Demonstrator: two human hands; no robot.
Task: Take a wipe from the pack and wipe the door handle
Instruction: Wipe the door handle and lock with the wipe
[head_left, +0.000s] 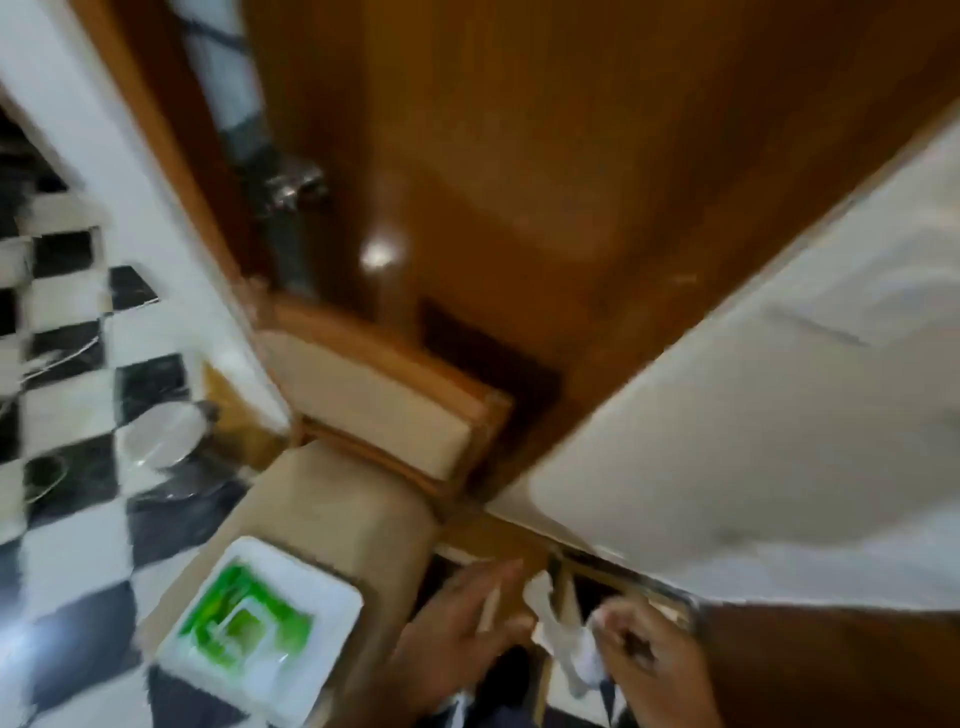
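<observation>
Frame heavily motion-blurred. Crumpled white wet wipe (558, 631) low centre-right, pinched in right hand (649, 660); fingers (615, 621) closed on its right end, rest of wipe trailing up and down from the grip. Left hand (457, 639) just beside wipe on its left, fingers (483, 587) extended and close together, not gripping anything; whether tips touch the wipe, can't tell.

White flat wipe pack w/ green label (260, 631) lies on beige cushioned chair seat (332, 519), near left hand. Chair's padded wood-framed back (374, 395) stands against brown wooden door (519, 156). Silvery metal door handle (293, 187) up on door's left edge, well apart from both hands. Black-and-white checkered floor (78, 545) at left, w/ round metal bowl (161, 431) on it. White wall (779, 415) at right.
</observation>
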